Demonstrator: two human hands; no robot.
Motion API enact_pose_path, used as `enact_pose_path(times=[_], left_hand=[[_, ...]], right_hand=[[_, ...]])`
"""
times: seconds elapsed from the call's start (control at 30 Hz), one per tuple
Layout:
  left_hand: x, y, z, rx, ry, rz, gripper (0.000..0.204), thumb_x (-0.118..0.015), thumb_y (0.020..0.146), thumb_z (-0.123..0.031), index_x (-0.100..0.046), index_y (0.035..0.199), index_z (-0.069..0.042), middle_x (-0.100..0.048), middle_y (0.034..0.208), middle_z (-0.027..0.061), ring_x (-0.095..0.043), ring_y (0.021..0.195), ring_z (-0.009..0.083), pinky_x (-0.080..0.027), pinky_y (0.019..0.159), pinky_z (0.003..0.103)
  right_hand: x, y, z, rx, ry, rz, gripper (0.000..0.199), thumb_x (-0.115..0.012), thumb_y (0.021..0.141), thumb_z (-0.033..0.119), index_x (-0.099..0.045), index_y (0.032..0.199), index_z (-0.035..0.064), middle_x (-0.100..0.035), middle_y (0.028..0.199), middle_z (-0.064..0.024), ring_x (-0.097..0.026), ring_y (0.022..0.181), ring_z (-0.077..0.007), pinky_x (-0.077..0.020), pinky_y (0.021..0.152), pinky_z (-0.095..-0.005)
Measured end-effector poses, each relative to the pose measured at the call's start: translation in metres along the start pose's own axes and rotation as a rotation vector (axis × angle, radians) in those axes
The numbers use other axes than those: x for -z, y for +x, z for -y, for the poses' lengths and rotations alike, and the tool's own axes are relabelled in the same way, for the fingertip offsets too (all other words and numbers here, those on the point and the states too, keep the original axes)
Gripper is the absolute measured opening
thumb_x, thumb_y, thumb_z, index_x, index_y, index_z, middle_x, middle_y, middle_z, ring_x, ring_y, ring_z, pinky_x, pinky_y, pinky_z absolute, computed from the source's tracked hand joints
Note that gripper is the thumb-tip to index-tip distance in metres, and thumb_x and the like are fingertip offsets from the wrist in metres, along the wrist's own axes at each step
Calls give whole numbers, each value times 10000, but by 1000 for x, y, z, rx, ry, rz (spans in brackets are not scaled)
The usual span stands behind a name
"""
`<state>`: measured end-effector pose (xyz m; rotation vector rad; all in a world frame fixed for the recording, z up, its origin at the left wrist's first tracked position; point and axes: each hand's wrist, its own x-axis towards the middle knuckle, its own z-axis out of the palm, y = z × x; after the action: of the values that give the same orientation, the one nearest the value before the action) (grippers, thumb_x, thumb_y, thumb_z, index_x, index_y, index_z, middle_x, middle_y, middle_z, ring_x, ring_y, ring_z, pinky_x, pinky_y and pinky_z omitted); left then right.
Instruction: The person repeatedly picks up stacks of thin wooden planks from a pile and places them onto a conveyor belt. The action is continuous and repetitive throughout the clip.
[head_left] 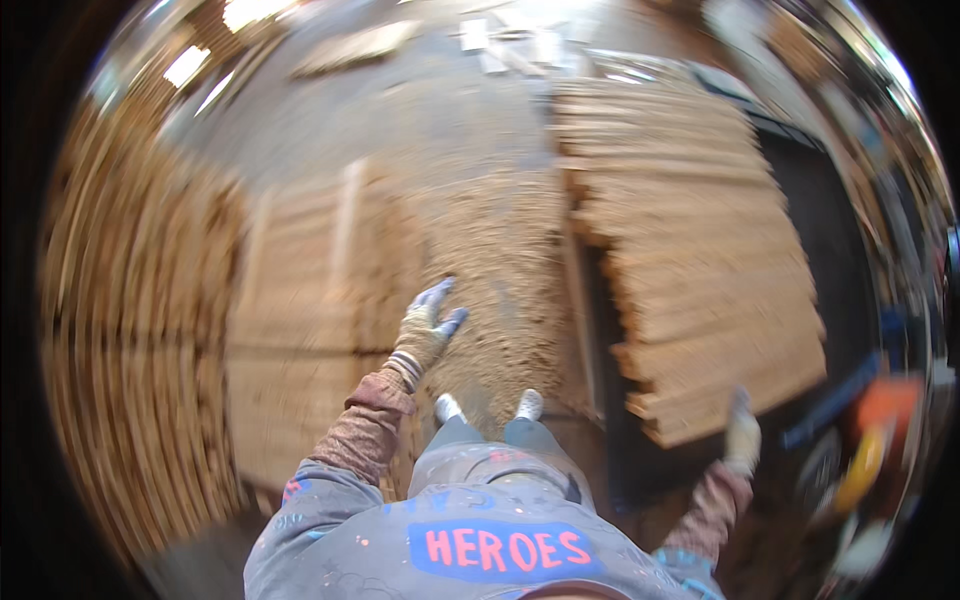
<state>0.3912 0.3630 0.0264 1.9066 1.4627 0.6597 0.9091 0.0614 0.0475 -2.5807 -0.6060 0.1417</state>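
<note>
My left hand (428, 325), in a pale work glove with bluish-grey fingertips, is held out over the sawdust-strewn floor between the wood stacks. Its fingers and thumb are spread and nothing is in them. Closest to it is a low stack of boards (290, 300) on the left. My right hand (742, 440), gloved the same way, is by the near end of a stack of planks (700, 260) on the right. Its fingers look stretched out and hold nothing I can see; blur hides whether they touch the wood.
Tall rows of upright-looking timber (120, 340) line the far left. Sawdust (490, 270) covers the floor ahead of my feet. Orange and yellow equipment (880, 420) stands at the right. Pale boards (360, 48) and white pieces (510, 45) lie farther off.
</note>
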Motion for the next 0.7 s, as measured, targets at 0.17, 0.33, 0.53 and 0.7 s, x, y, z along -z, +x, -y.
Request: enact_pose_path(times=[0.17,0.33,0.53,0.7], left_hand=[[136,-260,260,1010,480,-639,845,-741,872,-479,-388,1561,-141,-442,1501,310,-456,1365,460,-405,1124,523],[132,-436,330,1547,41,-988,1032,-740,869,-508,-175,1633,-106,-257,1621,310,-303,1479,461,-311,1192,520],[86,-472,374,1224,-620,-1312,954,-707,925,-531,-329,1551,82,-448,1558,246,-422,1451,335,-323,1193,365],[76,-537,342,1297,-641,-1367,744,-739,932,-448,-548,1390,106,-649,1329,175,-602,1213,266,-450,1066,360]], right_hand=[[53,49,102,284,-264,378,668,-628,955,618,-683,792,-28,-557,608,-73,-469,551,-222,-400,520,-411],[-60,-106,352,806,256,737,311,-748,942,106,-679,1217,-24,-705,1104,-114,-678,963,-214,-553,868,-320],[-245,-372,481,1278,8,1457,628,-789,904,342,-596,1377,-24,-673,1303,-199,-657,1195,-288,-512,1003,-376],[-389,-515,563,1534,-185,1292,685,-727,921,456,-568,1396,-12,-648,1330,-251,-616,1258,-371,-481,1061,-426]])
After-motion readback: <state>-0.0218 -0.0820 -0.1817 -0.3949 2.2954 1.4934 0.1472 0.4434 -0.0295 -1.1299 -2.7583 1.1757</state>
